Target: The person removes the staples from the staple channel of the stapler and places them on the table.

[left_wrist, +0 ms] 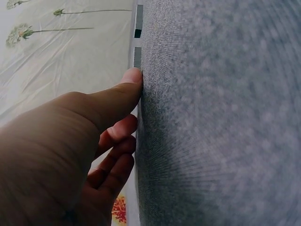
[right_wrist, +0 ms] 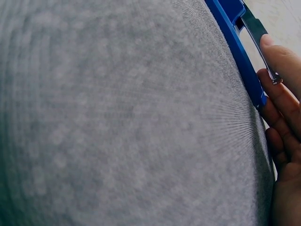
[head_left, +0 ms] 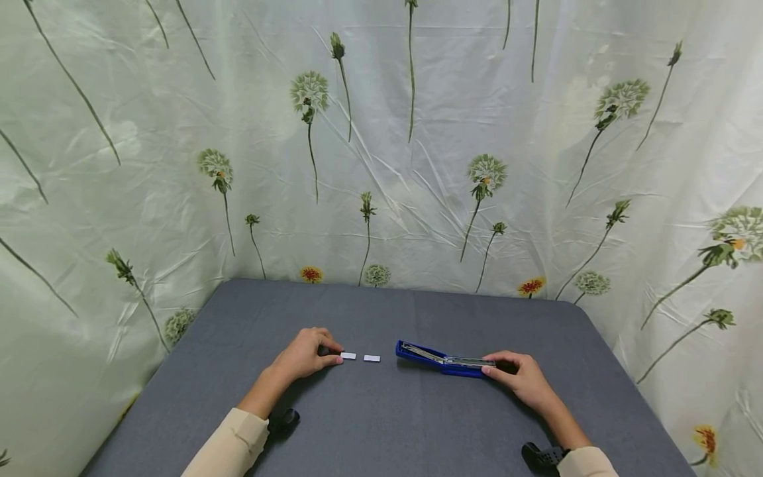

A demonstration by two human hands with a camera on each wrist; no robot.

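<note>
A blue stapler (head_left: 444,362) lies on the grey table, its top swung back so the metal magazine shows. My right hand (head_left: 524,381) pinches the magazine's right end between thumb and fingers; in the right wrist view the magazine (right_wrist: 256,35) stands tilted up from the blue base (right_wrist: 240,56). To the left, a short strip of staples (head_left: 348,356) has its left end between the thumb and fingers of my left hand (head_left: 306,354). A second staple strip (head_left: 372,358) lies apart, between that strip and the stapler. Some left fingertips are hidden in the head view.
The grey cloth-covered table (head_left: 417,430) spreads around both hands. A pale curtain (head_left: 417,165) printed with dandelions hangs behind its far edge and along the sides. Dark bands (head_left: 285,424) sit on both wrists near the light sleeves (head_left: 232,440).
</note>
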